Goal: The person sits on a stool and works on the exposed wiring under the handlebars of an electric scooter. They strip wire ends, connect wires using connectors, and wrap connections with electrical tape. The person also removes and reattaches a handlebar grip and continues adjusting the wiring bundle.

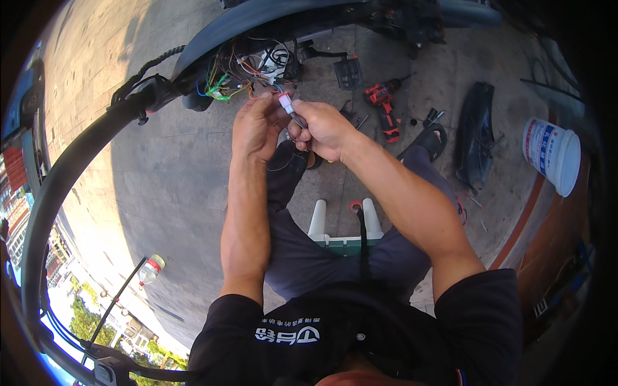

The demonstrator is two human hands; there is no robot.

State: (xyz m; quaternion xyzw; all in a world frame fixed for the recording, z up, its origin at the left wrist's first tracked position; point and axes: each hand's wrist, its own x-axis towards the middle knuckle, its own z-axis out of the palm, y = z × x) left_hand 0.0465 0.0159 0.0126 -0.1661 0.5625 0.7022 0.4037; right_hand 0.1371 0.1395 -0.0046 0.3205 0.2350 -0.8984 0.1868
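A small white plastic wire connector (287, 103) with a red end is between my two hands, below a tangle of wires. Its upper end is pinched by the fingers of my left hand (256, 128). Thumb and fingers of my right hand (325, 130) close around its lower part, where dark wires come out. Just beyond them hangs the bundle of coloured wires (248, 67), with green-tipped leads (221, 88) to the left. A white part (275, 64) sits among the wires beneath the dark frame tube (257, 16).
To the right lie a red and black cordless drill (384, 106) and a long black plastic cover (475, 136). A white bucket (559, 157) stands farther right. Between my legs is a green and white stool (341, 246). The curved black frame (55, 174) arches along the left; a bottle (152, 270) lies beyond.
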